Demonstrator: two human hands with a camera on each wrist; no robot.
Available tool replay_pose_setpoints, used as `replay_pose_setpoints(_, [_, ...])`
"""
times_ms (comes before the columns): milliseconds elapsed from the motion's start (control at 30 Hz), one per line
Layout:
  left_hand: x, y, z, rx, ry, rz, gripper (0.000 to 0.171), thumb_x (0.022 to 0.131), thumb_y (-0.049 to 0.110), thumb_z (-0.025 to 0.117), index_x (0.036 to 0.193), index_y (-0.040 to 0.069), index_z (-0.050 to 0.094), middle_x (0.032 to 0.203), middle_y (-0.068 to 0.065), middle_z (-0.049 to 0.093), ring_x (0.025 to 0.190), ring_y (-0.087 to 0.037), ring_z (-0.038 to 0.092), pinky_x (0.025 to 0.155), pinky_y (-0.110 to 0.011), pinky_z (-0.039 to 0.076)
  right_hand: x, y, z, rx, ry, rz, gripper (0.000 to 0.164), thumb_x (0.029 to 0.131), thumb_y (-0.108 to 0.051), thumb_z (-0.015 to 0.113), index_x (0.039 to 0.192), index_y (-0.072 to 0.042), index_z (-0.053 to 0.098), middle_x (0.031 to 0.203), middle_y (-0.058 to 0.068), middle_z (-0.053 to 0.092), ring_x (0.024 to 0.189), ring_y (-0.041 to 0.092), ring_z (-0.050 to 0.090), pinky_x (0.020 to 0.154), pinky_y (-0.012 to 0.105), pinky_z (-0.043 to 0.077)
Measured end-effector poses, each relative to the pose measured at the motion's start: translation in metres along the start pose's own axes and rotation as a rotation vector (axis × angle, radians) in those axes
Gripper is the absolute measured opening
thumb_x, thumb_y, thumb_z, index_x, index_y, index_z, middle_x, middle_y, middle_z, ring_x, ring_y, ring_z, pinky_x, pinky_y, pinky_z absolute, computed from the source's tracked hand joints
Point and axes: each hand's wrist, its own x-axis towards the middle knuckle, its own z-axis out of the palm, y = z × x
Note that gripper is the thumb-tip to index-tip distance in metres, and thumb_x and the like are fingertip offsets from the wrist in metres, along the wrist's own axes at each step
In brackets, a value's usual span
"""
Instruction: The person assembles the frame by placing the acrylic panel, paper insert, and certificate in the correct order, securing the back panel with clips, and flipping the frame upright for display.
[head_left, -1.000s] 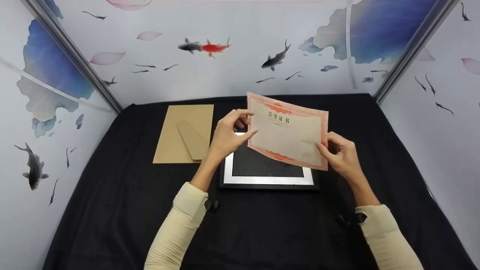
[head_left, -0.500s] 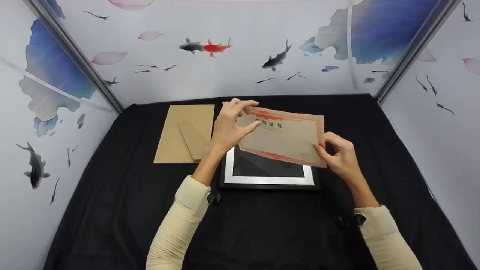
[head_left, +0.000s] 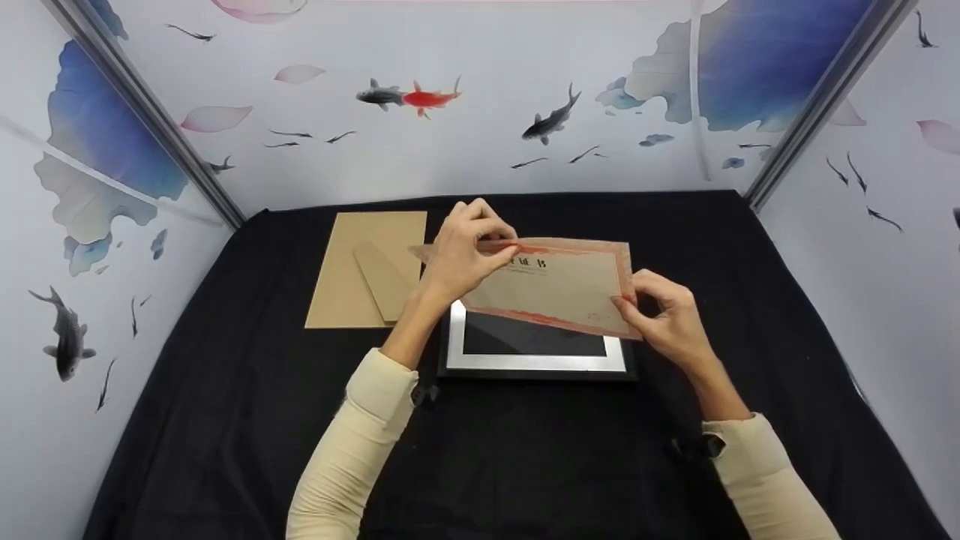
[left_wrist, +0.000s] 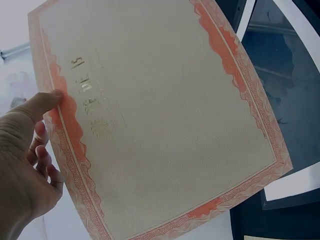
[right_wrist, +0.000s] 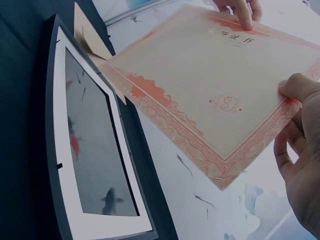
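A certificate sheet (head_left: 555, 289) with a red and pink patterned border is held up between both hands, tilted over a picture frame (head_left: 536, 363). My left hand (head_left: 465, 255) pinches its upper long edge, thumb on the printed face, as the left wrist view shows. At the opposite short edge my right hand (head_left: 671, 319) pinches the border between thumb and fingers. Below the sheet, the picture frame lies on the black cloth, with a black rim, a white inner border and a dark glossy middle that mirrors the wall's fish. The sheet hides its far part.
To the left of the frame lies a tan backing board (head_left: 330, 289) with a stand leg (head_left: 379, 289) on it. Black cloth (head_left: 525, 457) covers the table. White panels (head_left: 480, 45) painted with fish and leaves enclose the back and sides, joined by metal posts (head_left: 825, 105).
My left hand has gone from the sheet's left short edge to its upper long edge and pinches there. The sheet has tipped flatter and shifted left and lower, the right hand moving slightly left with it.
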Motion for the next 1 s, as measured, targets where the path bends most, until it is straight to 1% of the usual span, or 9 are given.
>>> replay_pose_setpoints(167, [-0.001, -0.002, -0.004, 0.002, -0.035, 0.014, 0.005, 0.084, 0.007, 0.082, 0.085, 0.009, 0.078, 0.086, -0.002, 0.059, 0.079, -0.023, 0.048, 0.074, -0.034, 0.038, -0.004, 0.001, 0.003, 0.042, -0.054, 0.002, 0.027, 0.075, 0.028, 0.069, 0.08, 0.004, 0.059, 0.08, 0.015, 0.057, 0.076, 0.019, 0.054, 0.065, 0.026, 0.045])
replay_pose_setpoints(400, [-0.003, -0.002, -0.011, 0.017, -0.08, 0.038, 0.006, 0.086, 0.006, 0.08, 0.088, 0.011, 0.078, 0.088, -0.002, 0.06, 0.08, -0.021, 0.049, 0.076, -0.037, 0.036, -0.009, -0.001, 0.005, 0.108, -0.121, 0.017, 0.027, 0.073, 0.028, 0.071, 0.089, 0.007, 0.065, 0.084, 0.017, 0.061, 0.076, 0.017, 0.054, 0.065, 0.024, 0.045])
replay_pose_setpoints(567, [-0.005, 0.0, -0.019, 0.034, -0.132, 0.055, 0.008, 0.088, 0.007, 0.08, 0.089, 0.014, 0.079, 0.09, 0.001, 0.059, 0.083, -0.02, 0.049, 0.075, -0.039, 0.032, -0.015, 0.006, 0.001, 0.218, -0.127, 0.047, 0.027, 0.073, 0.028, 0.068, 0.094, 0.011, 0.066, 0.084, 0.021, 0.059, 0.078, 0.021, 0.055, 0.069, 0.027, 0.046])
replay_pose_setpoints(633, [-0.005, 0.001, -0.022, 0.04, -0.144, 0.069, 0.007, 0.088, 0.008, 0.081, 0.089, 0.015, 0.079, 0.091, 0.001, 0.059, 0.084, -0.02, 0.049, 0.075, -0.039, 0.031, -0.018, 0.013, -0.003, 0.281, -0.115, 0.056, 0.021, 0.078, 0.023, 0.067, 0.097, 0.013, 0.066, 0.085, 0.024, 0.06, 0.079, 0.023, 0.056, 0.071, 0.029, 0.047])
replay_pose_setpoints(700, [-0.005, 0.002, -0.024, 0.042, -0.149, 0.086, 0.007, 0.088, 0.009, 0.081, 0.089, 0.015, 0.079, 0.091, 0.001, 0.059, 0.085, -0.021, 0.05, 0.075, -0.039, 0.031, -0.021, 0.021, -0.008, 0.34, -0.088, 0.061, 0.012, 0.086, 0.011, 0.069, 0.097, 0.014, 0.066, 0.086, 0.025, 0.06, 0.079, 0.027, 0.057, 0.072, 0.03, 0.049])
replay_pose_setpoints(733, [-0.005, 0.002, -0.025, 0.041, -0.151, 0.095, 0.005, 0.088, 0.01, 0.081, 0.09, 0.015, 0.079, 0.091, 0.001, 0.059, 0.085, -0.021, 0.05, 0.074, -0.039, 0.031, -0.022, 0.025, -0.01, 0.364, -0.072, 0.06, 0.014, 0.09, 0.004, 0.069, 0.097, 0.015, 0.065, 0.087, 0.026, 0.06, 0.079, 0.027, 0.058, 0.072, 0.031, 0.049])
replay_pose_setpoints(867, [-0.006, 0.002, -0.028, 0.045, -0.159, 0.12, 0.005, 0.088, 0.011, 0.082, 0.09, 0.015, 0.08, 0.091, 0.001, 0.058, 0.084, -0.022, 0.049, 0.074, -0.039, 0.032, -0.024, 0.036, -0.017, 0.441, -0.021, 0.055, 0.046, 0.1, -0.026, 0.066, 0.096, 0.019, 0.063, 0.089, 0.028, 0.061, 0.079, 0.029, 0.06, 0.073, 0.032, 0.05])
replay_pose_setpoints(933, [-0.007, 0.002, -0.029, 0.052, -0.169, 0.126, 0.005, 0.088, 0.011, 0.082, 0.091, 0.014, 0.08, 0.092, 0.001, 0.058, 0.083, -0.022, 0.048, 0.074, -0.038, 0.031, -0.025, 0.039, -0.019, 0.484, -0.007, 0.051, 0.051, 0.103, -0.029, 0.062, 0.095, 0.021, 0.06, 0.089, 0.029, 0.06, 0.078, 0.03, 0.059, 0.073, 0.032, 0.05])
replay_pose_setpoints(1000, [-0.008, 0.003, -0.029, 0.062, -0.181, 0.131, 0.005, 0.088, 0.013, 0.082, 0.091, 0.015, 0.08, 0.092, 0.001, 0.057, 0.083, -0.022, 0.047, 0.074, -0.038, 0.031, -0.025, 0.041, -0.021, 0.531, 0.002, 0.056, 0.05, 0.104, -0.026, 0.058, 0.095, 0.024, 0.057, 0.089, 0.029, 0.06, 0.078, 0.03, 0.058, 0.073, 0.032, 0.049])
